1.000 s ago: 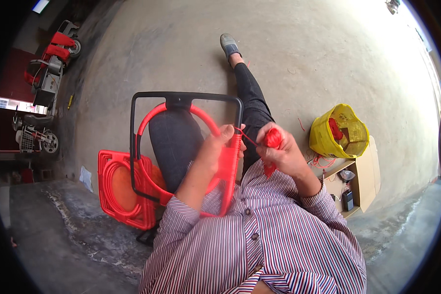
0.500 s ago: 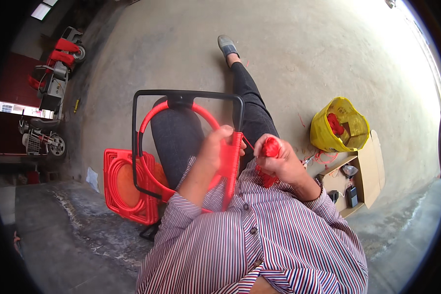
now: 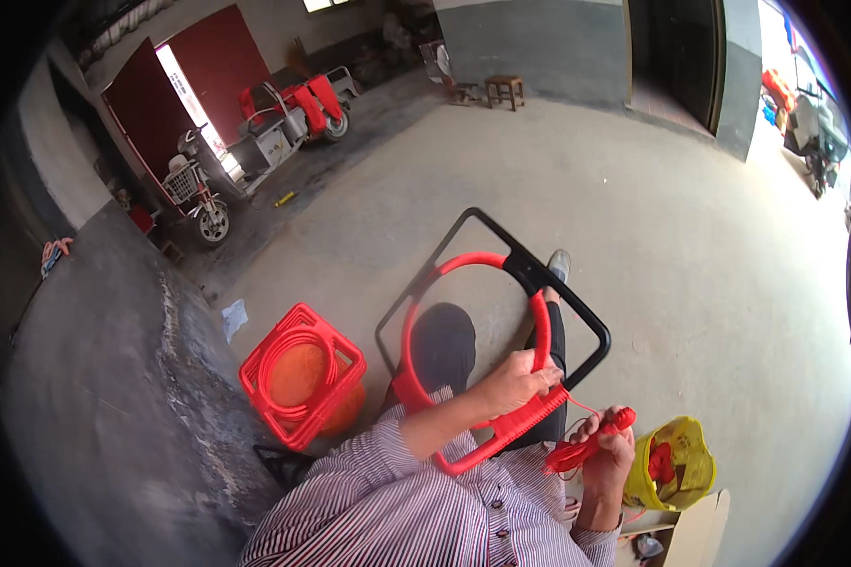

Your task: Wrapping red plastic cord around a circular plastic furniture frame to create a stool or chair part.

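Observation:
My left hand point(image 3: 518, 386) is closed around the side of a red plastic ring frame point(image 3: 473, 259), which has a black rectangular outer bar point(image 3: 588, 326). Red cord is wound in close turns along the ring's straight edge point(image 3: 529, 420). In my right hand point(image 3: 613, 459) is a bundle of red cord point(image 3: 572, 457), gripped near its knotted top end. A thin strand runs from the wound edge across to the bundle. The frame tilts over my lap, with my knee visible through the ring.
Stacked red square frames point(image 3: 255, 367) with rings lie at my left. At my right, a yellow bucket point(image 3: 698, 472) holds red material beside an open cardboard box point(image 3: 702, 531). Farther off are a three-wheeler point(image 3: 274, 142), a scooter point(image 3: 199, 189) and a wooden stool point(image 3: 505, 91).
The view has swung up, showing more of the room. The ring frame has tilted over, and the cord bundle now lies sideways in my right hand. Both hands keep their hold.

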`<state>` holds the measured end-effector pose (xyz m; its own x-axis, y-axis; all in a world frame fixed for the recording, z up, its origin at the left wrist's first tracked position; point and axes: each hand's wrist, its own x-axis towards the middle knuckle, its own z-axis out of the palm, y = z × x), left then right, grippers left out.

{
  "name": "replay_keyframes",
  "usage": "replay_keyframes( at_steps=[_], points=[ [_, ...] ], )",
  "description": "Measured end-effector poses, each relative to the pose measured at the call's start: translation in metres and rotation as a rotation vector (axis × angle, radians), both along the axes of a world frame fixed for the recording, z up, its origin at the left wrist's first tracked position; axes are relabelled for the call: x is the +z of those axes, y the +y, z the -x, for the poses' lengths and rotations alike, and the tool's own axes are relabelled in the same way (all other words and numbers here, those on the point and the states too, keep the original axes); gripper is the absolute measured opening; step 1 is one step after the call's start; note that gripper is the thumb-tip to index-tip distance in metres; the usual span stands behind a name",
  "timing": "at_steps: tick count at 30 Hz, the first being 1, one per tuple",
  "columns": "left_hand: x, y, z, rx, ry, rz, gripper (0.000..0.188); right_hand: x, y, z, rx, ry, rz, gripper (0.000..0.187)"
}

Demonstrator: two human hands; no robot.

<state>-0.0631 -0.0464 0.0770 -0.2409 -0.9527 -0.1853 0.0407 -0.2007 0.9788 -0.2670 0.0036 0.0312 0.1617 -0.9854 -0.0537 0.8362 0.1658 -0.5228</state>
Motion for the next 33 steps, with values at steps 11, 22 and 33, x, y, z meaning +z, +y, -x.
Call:
replay_keyframes(
  at_steps=[11, 22, 33],
  points=[
    [-0.030, -0.041, 0.077, -0.011, -0.183, 0.399, 0.024, -0.003, 0.014, 0.040, -0.356, 0.227, 0.238, 0.046],
    [-0.154, -0.017, 0.034, 0.154, -0.452, 0.008, 0.032, 0.008, 0.017, 0.012, -0.102, 0.471, 0.038, 0.032],
    [-0.163, -0.023, 0.029, 0.341, -0.672, 0.441, 0.048, 0.003, -0.007, -0.008, -0.016, 0.539, 0.001, 0.033]
  ],
)
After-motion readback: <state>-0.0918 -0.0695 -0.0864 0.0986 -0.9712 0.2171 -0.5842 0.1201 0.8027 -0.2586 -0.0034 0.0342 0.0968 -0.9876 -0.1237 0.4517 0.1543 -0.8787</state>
